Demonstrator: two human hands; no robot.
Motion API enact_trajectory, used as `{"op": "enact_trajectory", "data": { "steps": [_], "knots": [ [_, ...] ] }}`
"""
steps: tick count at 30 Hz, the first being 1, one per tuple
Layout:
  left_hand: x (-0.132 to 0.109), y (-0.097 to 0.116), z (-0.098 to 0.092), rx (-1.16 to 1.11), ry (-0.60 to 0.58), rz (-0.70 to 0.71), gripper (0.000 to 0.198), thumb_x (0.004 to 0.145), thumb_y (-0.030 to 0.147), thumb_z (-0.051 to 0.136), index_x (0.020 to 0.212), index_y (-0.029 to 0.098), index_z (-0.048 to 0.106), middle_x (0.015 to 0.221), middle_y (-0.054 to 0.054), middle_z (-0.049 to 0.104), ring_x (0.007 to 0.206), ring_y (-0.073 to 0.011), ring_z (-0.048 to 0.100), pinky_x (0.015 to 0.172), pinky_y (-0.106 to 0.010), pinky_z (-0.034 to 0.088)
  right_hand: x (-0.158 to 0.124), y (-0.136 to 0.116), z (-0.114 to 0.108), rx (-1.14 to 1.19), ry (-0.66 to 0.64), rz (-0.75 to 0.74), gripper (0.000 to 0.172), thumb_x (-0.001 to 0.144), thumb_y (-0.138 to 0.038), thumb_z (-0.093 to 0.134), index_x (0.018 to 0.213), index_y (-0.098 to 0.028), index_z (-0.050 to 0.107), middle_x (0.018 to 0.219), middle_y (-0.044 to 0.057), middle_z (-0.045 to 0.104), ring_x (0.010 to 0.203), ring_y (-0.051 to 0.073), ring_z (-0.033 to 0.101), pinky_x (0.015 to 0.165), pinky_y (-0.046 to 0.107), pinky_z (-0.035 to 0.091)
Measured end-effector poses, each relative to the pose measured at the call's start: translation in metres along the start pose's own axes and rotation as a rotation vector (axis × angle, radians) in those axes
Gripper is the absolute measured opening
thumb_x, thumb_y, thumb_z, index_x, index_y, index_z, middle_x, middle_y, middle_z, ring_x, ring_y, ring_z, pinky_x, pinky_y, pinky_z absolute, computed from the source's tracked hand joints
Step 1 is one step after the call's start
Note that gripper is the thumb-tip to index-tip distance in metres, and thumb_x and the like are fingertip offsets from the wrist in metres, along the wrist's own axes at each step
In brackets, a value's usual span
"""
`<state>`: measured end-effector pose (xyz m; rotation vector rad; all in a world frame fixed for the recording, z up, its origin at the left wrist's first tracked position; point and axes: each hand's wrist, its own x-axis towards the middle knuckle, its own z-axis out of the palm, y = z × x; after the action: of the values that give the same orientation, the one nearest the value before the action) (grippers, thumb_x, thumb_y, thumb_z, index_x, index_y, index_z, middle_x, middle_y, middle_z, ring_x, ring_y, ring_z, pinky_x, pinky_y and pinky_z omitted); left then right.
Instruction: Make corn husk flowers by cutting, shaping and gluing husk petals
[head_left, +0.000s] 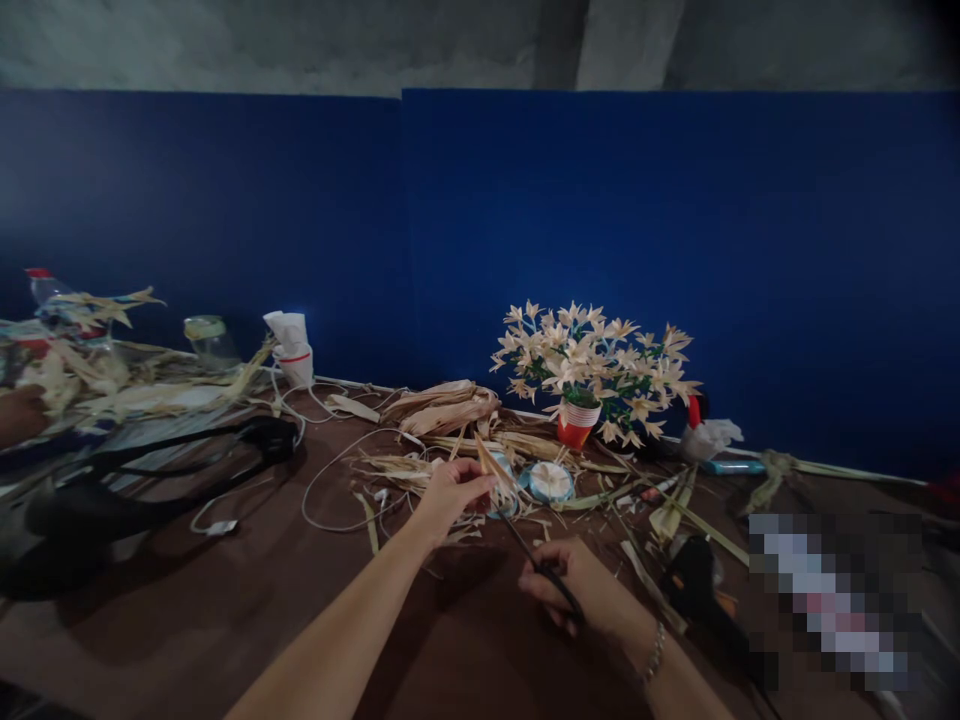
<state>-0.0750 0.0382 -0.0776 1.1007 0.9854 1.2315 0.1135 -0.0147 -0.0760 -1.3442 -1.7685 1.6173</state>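
Observation:
My left hand (452, 495) pinches a pale, pointed piece of dried husk (487, 460) between thumb and fingers, above the middle of the brown table (300, 610). To its right, my right hand (559, 585) is closed around the dark handles of a pair of scissors (521, 540). The blades point up and left, close to the held husk piece. Whether they touch it I cannot tell. Just beyond my hands is a blue-rimmed round container (551, 482) with pale pieces in it. Husk scraps are scattered around it.
A red and white cup (578, 422) holds many pale husk flowers (592, 355). Behind my left hand lies a husk bundle (442, 408). White cables (307, 500) and a black bag (90, 510) are at left, a black tool (697, 585) at right. Another person's hand (21, 415) shows at far left.

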Motion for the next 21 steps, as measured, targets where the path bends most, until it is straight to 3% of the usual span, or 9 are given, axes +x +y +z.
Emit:
{"op": "enact_trajectory", "data": {
  "steps": [21],
  "knots": [
    [-0.0043, 0.0080, 0.0074, -0.024, 0.066, -0.033, 0.029, 0.050, 0.031, 0.074, 0.056, 0.014, 0.051, 0.050, 0.004, 0.055, 0.045, -0.0084, 0.051, 0.046, -0.020, 0.041, 0.0051, 0.0078, -0.0018, 0.027, 0.030, -0.002, 0.031, 0.061, -0.043, 0.062, 0.068, -0.014, 0.053, 0.034, -0.010, 0.041, 0.027, 0.003, 0.033, 0.028, 0.014, 0.027]
  ]
}}
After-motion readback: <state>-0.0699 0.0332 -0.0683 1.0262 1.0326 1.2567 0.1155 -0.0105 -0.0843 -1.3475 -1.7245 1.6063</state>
